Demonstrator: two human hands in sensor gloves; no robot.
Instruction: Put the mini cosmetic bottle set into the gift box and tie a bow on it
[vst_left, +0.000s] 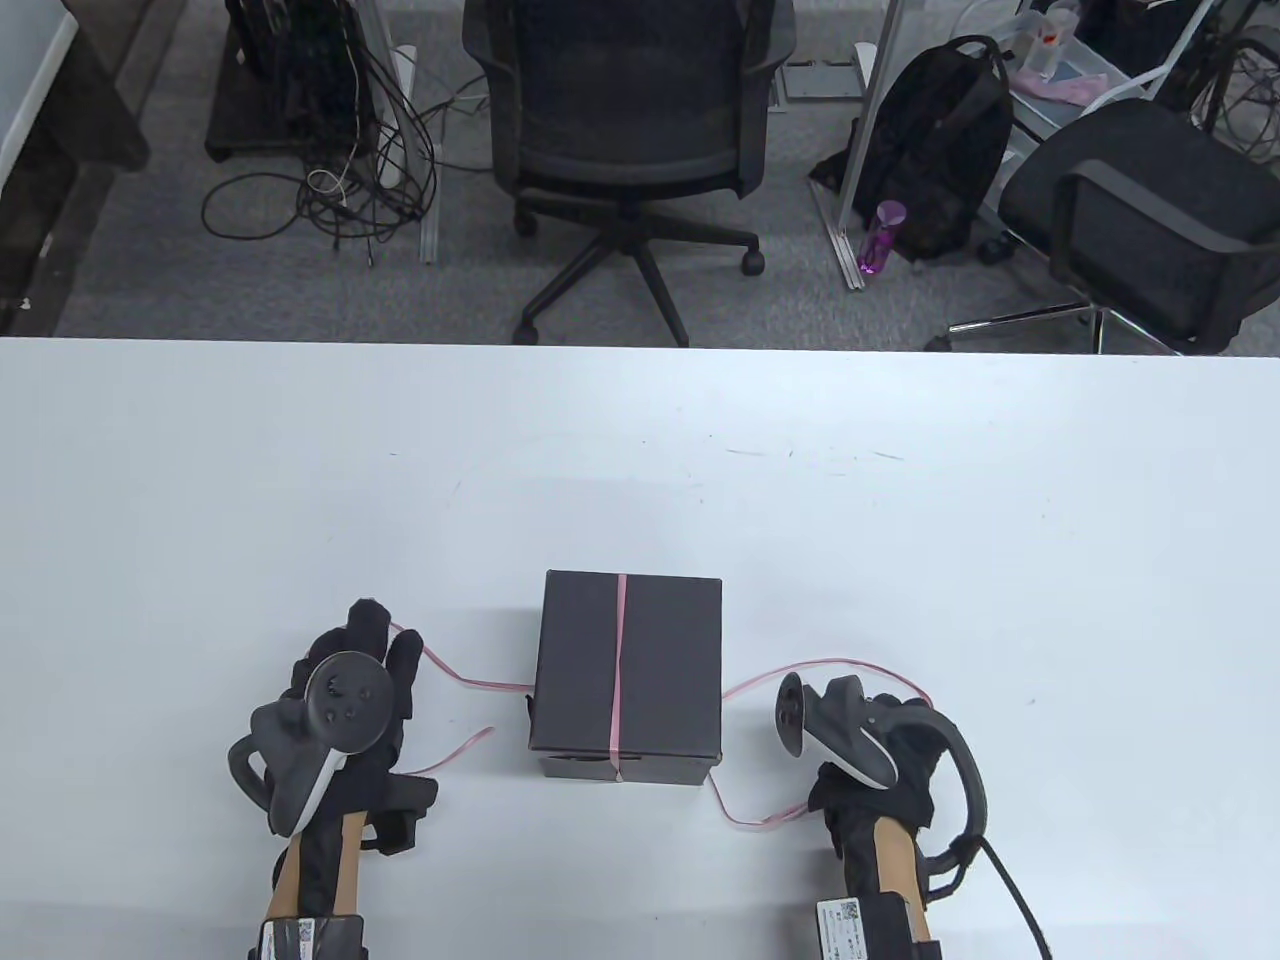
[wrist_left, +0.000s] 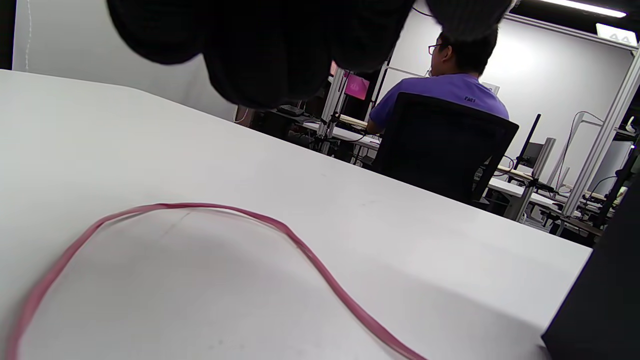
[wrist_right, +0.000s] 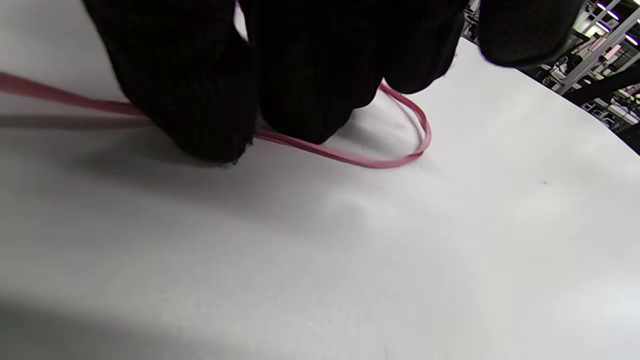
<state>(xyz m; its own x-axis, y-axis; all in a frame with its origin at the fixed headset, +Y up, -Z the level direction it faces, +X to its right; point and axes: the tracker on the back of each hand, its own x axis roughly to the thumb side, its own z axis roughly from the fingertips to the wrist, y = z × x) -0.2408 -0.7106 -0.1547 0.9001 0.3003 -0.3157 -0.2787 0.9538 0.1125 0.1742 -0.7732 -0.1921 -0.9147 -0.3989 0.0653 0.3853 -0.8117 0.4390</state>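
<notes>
Pinched between the right hand's fingertips, low against the white table, is the right-hand run of the pink ribbon; the right wrist view shows the strand passing under the curled glove and looping out beyond it. Whether the left hand has its strand yet I cannot tell: in the table view the ribbon meets its fingertips, but the left wrist view shows the fingers bunched above the table with the ribbon lying loose beneath them. Between the hands stands the closed black gift box, near the front edge of the table, with the ribbon already running over its lid from far to near and a tail trailing out on either side. No bottles are in view, so they are presumably inside. The step in hand looks like gathering both tails for the knot. To do it well, the left hand should secure a firm pinch first, then both tails should be drawn up evenly so the band stays centred on the lid and the light box does not slide or tip; uneven pulling would drag the ribbon off its line.
</notes>
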